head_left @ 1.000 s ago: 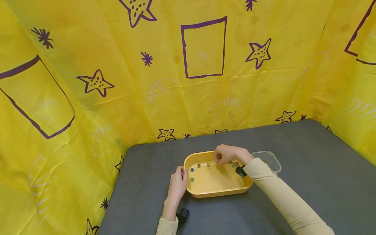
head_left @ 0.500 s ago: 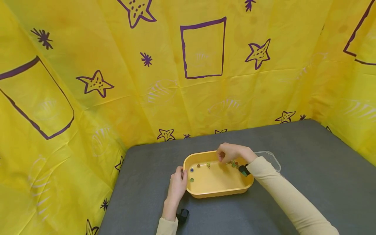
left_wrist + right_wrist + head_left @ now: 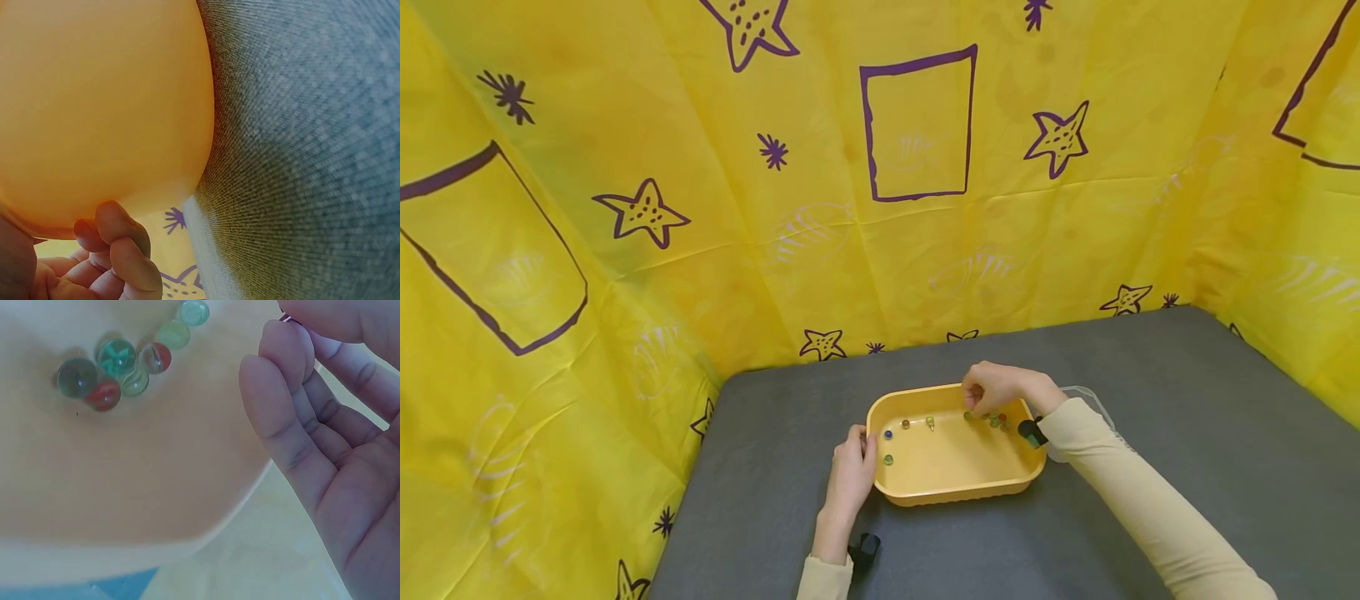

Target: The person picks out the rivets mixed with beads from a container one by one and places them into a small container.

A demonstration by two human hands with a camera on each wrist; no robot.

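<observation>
A yellow plastic tub with rounded corners holds several glass marbles. My left hand grips its left rim; in the left wrist view, curled fingers touch the outer wall. Over the tub's back right part, my right hand pinches a small thing, seemingly a marble; only a dark red and white sliver shows. A green marble lies just below its fingertips. To the left are a blue marble, an amber one, a yellow-green one and a green marble. A marble cluster lies near the right hand.
A clear plastic container or lid lies right of the tub, partly behind the right sleeve. The grey table is bordered by yellow patterned cloth at the back and sides.
My right hand has shifted right along the tub's back wall, and the green marble below its fingertips has come into view. My left hand stays on the rim.
</observation>
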